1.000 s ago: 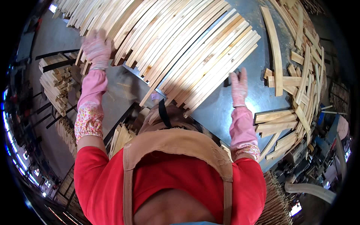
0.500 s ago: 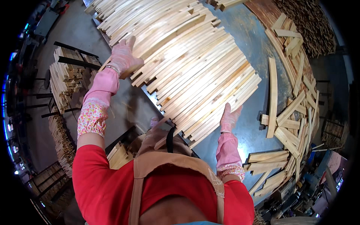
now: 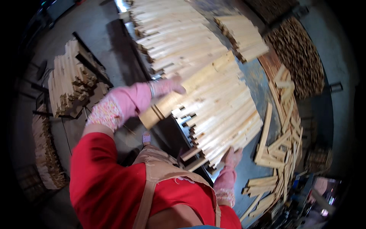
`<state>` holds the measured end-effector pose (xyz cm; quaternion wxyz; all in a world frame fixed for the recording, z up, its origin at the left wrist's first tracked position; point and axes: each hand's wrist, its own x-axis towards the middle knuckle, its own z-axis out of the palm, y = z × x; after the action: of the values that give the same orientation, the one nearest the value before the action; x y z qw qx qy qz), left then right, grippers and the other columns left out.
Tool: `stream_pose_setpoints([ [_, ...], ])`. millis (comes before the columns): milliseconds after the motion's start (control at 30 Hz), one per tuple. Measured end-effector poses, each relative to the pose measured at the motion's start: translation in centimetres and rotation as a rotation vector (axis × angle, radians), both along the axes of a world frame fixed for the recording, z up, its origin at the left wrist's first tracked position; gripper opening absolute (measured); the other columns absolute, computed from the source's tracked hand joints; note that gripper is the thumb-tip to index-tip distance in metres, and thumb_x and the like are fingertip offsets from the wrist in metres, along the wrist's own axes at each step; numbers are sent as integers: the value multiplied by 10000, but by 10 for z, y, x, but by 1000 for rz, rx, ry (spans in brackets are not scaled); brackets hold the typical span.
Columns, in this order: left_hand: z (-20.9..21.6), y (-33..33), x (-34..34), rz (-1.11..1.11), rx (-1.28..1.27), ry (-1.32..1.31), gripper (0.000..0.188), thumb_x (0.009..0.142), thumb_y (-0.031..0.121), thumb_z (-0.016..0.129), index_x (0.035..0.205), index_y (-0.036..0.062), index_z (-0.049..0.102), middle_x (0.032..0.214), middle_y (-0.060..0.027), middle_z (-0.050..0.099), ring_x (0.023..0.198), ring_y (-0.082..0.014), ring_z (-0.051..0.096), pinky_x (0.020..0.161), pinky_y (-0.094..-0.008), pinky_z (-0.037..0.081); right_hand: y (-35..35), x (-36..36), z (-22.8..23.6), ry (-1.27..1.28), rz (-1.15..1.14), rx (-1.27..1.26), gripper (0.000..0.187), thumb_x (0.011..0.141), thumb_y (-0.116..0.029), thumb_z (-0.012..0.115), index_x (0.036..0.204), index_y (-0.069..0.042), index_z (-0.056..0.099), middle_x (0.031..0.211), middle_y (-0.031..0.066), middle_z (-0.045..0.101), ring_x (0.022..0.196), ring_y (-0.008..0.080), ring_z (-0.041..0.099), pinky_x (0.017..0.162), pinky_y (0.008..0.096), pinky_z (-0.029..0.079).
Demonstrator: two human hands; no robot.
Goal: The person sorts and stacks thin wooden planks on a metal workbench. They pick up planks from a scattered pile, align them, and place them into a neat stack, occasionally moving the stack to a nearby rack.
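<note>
Two pink-gloved hands work a fanned bundle of pale, flat wooden slats (image 3: 217, 110) lying on the grey metal table (image 3: 259, 86). Left hand (image 3: 166, 87), at ten o'clock of the bundle, grips a wide pale board (image 3: 183, 91) lying across it. Right hand (image 3: 232, 157), at six o'clock, presses the slat ends; finger spread cannot be told. Loose offcuts (image 3: 282, 152) lie at three o'clock.

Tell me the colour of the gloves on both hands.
Pink, on the left hand and right hand; head view.

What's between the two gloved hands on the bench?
Head view: the row of pale wood slats spans from left hand to right hand; no bare bench between.
</note>
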<state>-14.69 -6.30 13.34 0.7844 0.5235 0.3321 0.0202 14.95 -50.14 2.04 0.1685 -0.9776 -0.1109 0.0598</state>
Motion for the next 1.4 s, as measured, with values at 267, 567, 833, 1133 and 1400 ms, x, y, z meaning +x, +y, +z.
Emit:
stream_pose_setpoints([
  [267, -65, -64, -135, 547, -116, -511, 1060, 786, 374, 884, 1649, 30, 373, 1545, -121, 533, 1441, -232, 490, 1243, -410, 366, -2, -33, -17, 133, -90, -129, 845, 1029, -533, 575, 1599, 70, 416, 1528, 383, 529, 1403, 514, 545, 1194, 509, 438],
  [567, -29, 61, -437, 1228, 560, -42, 1092, 761, 267, 937, 1649, 2, 360, 1577, -157, 524, 1474, -271, 474, 1244, -378, 353, 135, -68, -31, 167, 92, -183, 837, 1040, -581, 573, 1625, -2, 425, 1545, 352, 534, 1421, 472, 551, 1192, 502, 453],
  [833, -127, 179, -724, 1585, 478, 532, 1043, 759, 291, 932, 1617, 1, 415, 1583, -217, 544, 1467, -340, 515, 1227, -403, 392, 348, -209, -48, 199, 391, -161, 818, 1036, -562, 588, 1625, -16, 434, 1554, 332, 537, 1435, 452, 545, 1201, 491, 444],
  [1133, -157, 237, -924, 1346, 103, 1486, 1100, 662, 502, 910, 1625, 234, 451, 1578, -199, 515, 1462, -398, 507, 1219, -482, 432, 515, -356, -46, 210, 507, -258, 797, 1033, -540, 604, 1626, -33, 445, 1564, 310, 539, 1450, 429, 538, 1211, 478, 433],
  [1400, -185, 279, -990, 1076, 96, 1803, 1093, 704, 597, 852, 1660, 316, 402, 1568, -153, 444, 1522, -368, 390, 1264, -495, 302, 604, -419, -47, 181, 547, -337, 780, 1029, -521, 619, 1627, -47, 455, 1573, 291, 541, 1463, 409, 532, 1221, 467, 424],
])
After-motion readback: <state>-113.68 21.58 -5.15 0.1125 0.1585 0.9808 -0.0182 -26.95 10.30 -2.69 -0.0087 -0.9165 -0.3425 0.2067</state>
